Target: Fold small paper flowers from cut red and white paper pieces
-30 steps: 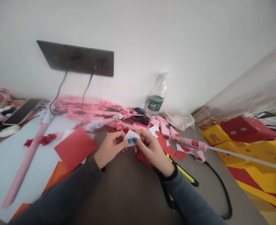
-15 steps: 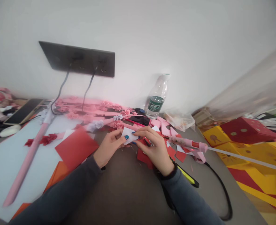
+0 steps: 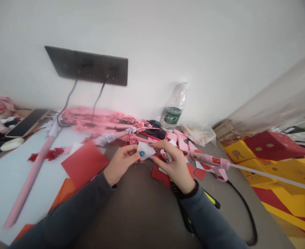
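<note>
A small piece of white paper (image 3: 145, 150) is held up between my two hands over the grey table. My left hand (image 3: 122, 162) pinches its left side, the thumb lying on the face toward me. At the paper's right edge, the thumb and fingers of my right hand (image 3: 173, 165) close on it. Behind and beside my right hand lie red paper pieces (image 3: 159, 175) and pink paper pieces (image 3: 183, 141). Left of my left hand is a larger red paper sheet (image 3: 84, 162). Pink paper flowers on stems (image 3: 116, 119) lie behind both hands.
A water bottle (image 3: 172, 116) stands by the wall. To the right lie a pink glue gun (image 3: 206, 159) with a white stick and black cord, and a yellow-and-black cutter (image 3: 212, 200). Yellow and red boxes (image 3: 271, 148) sit at far right. A pink paper tube (image 3: 29, 185) lies left.
The white paper and both hands have shifted slightly to the right. My right hand has turned a little, and its fingers sit nearer the paper's right edge.
</note>
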Demonstrator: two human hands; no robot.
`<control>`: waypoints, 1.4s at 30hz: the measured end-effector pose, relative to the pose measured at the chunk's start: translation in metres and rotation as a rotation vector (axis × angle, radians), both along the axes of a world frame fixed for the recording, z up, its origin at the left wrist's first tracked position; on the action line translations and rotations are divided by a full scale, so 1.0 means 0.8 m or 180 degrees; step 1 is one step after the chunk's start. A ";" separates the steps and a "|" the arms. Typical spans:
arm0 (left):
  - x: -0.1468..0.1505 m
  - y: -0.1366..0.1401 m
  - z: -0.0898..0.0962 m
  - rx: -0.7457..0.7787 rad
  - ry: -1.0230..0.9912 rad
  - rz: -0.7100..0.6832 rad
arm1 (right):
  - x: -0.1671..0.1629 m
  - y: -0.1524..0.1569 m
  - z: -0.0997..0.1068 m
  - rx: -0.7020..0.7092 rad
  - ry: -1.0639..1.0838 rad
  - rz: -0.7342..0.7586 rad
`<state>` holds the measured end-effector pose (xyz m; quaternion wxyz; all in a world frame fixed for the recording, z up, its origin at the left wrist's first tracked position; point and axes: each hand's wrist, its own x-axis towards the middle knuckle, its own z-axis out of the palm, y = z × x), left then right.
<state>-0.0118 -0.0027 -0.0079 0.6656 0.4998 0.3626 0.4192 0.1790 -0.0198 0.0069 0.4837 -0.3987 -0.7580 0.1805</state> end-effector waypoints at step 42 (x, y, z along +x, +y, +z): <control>0.010 -0.010 0.016 -0.0761 -0.0560 -0.0188 | -0.002 -0.021 0.007 0.1354 -0.0958 -0.0207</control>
